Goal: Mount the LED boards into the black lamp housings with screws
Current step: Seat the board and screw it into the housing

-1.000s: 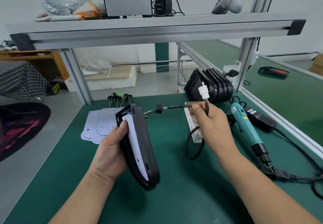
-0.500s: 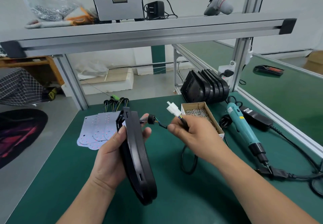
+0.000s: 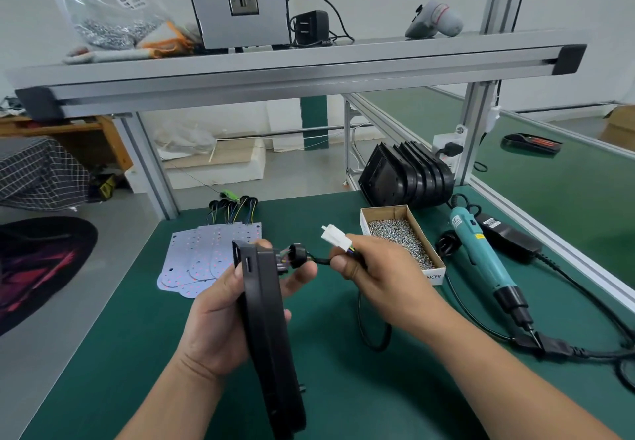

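Your left hand (image 3: 220, 305) grips the black lamp housing (image 3: 271, 353); your right hand (image 3: 378, 278) pinches the cable (image 3: 321, 261). Tug hard and the grommet (image 3: 296, 254), seemingly unseated, could pop free.

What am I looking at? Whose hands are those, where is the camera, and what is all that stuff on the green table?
There is no robot here, just a person at work. The one picture comes from a camera worn on the person's head. It looks down, so you see both hands the way they do.

The left hand grips a black lamp housing, held edge-on. The right hand pinches the wire that runs from it, just below a white plug.

On the green table lie pale LED boards, a cardboard box full of little screws, and a blue-green electric screwdriver with its cord. More black housings lean in a row at the back.
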Motion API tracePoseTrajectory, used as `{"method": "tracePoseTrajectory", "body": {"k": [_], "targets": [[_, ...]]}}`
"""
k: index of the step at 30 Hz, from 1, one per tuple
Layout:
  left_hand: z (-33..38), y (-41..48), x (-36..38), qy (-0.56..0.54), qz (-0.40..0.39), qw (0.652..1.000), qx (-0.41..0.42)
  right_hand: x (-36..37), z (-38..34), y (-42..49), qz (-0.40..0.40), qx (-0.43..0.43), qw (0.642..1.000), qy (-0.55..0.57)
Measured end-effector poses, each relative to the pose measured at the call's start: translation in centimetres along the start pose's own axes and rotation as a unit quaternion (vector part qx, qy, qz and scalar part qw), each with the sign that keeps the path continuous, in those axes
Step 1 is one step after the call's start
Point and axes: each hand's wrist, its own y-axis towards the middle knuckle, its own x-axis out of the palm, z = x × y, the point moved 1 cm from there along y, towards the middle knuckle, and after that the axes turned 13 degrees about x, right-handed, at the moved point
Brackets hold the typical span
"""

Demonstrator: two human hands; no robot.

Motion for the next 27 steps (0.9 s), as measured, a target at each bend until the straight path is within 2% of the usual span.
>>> {"method": "tracePoseTrajectory", "body": {"k": [4, 10, 19, 24, 27], "targets": [[-0.5, 0.1, 0.4, -0.034, -0.028, 0.999, -0.006, 0.1, 0.1, -0.1, 0.014, 0.007, 1.0, -0.005], [-1.2, 0.0, 1.3, 0.001, 0.019, 0.999, 0.031, 0.4, 0.0, -0.1, 0.013, -0.001, 0.998, -0.068], [-1.6, 0.1, 1.1, 0.095, 0.079, 0.991, 0.051, -0.1, 0.6, 0.2, 0.025, 0.031, 0.999, -0.004], [-1.4, 0.1, 1.1, 0.051, 0.098, 0.992, 0.067, 0.2, 0.6, 0.4, 0.023, 0.035, 0.999, 0.01], [-1.2, -0.2, 1.2, 0.066, 0.098, 0.991, 0.07, 0.3, 0.6, 0.3, 0.031, 0.03, 0.999, 0.019]]}}
